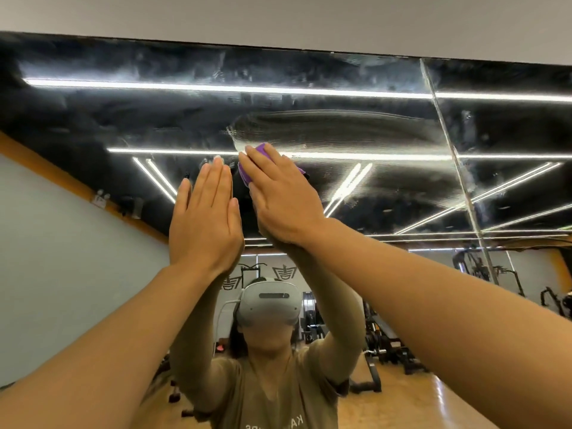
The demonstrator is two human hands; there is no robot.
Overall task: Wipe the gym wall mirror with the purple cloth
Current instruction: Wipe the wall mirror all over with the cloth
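While left hand [205, 218] rests, right hand [283, 196] presses cloth [247, 173].

The mirror [340, 131] is glossy glass, hazed with streaky smears; the purple cloth [244, 174] looks soft, matt fabric.

The small folded cloth [259, 149] is purple. The large glass wall mirror [356, 131] carries whitish, streaky smear arcs over dark reflections crossed by white light strips. A pale grey wall [278, 17] borders its top edge.
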